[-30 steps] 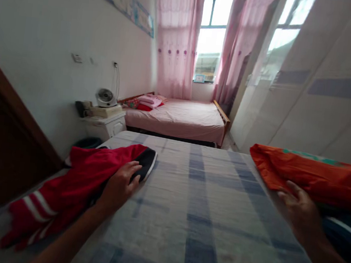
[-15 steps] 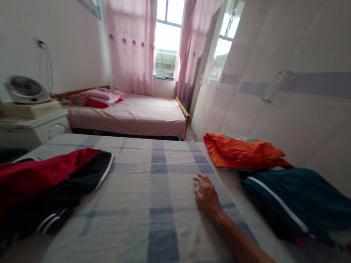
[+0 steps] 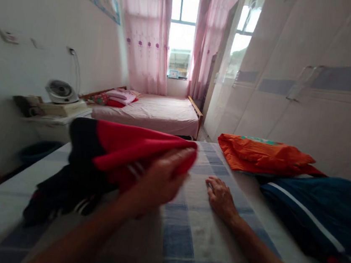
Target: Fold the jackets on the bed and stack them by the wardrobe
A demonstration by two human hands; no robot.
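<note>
A red-and-black garment (image 3: pixel 123 142) with white stripes hangs from my left hand (image 3: pixel 167 173), its fingers closed round the cloth. Its dark part (image 3: pixel 67 189) trails down to the left over the bed; motion blurs the hand and the cloth. To the right, my right hand (image 3: pixel 220 195) lies on the blue-and-white checked bed sheet (image 3: pixel 178 241), fingers a little bent and apart, gripping no cloth.
Right of the sheet lie an orange bag-like item (image 3: pixel 264 156) and a dark blue garment (image 3: pixel 318 211) with a white stripe. A white wardrobe (image 3: pixel 291 119) lines the right. Further off are a pink bed (image 3: pixel 165 113) and a small fan (image 3: pixel 61 92).
My left hand has come in from the left edge, carrying the red-and-black garment to the middle. My right hand stays on the sheet. The view has turned slightly left.
</note>
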